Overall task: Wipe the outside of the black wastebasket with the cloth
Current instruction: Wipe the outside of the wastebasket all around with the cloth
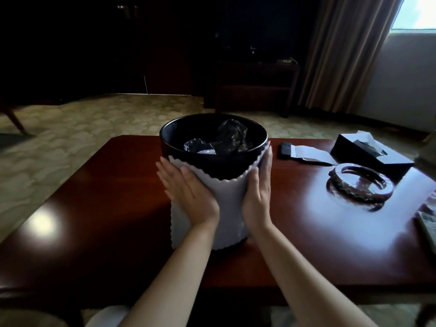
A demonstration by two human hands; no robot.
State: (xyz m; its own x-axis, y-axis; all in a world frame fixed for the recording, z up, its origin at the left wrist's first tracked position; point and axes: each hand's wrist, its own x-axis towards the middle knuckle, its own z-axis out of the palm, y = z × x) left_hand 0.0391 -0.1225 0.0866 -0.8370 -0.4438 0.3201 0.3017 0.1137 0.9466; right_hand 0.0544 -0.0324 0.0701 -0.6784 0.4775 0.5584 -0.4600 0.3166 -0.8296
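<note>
A round black wastebasket [219, 165] stands upright on the reddish wooden table [94, 220], a crumpled black liner inside it. A white cloth [230, 204] with a scalloped edge is wrapped around its near wall. My left hand [186, 190] presses flat on the cloth at the basket's left side, fingers straight. My right hand [259, 187] presses flat on the cloth at the right side, fingertips reaching up near the rim. The basket's far side is hidden.
To the right on the table lie a dark remote [286, 149], a white paper [311, 155], a black tissue box [372, 153], a glass ashtray [361, 185] and another remote at the edge [428, 224]. Carpet and dark furniture lie beyond.
</note>
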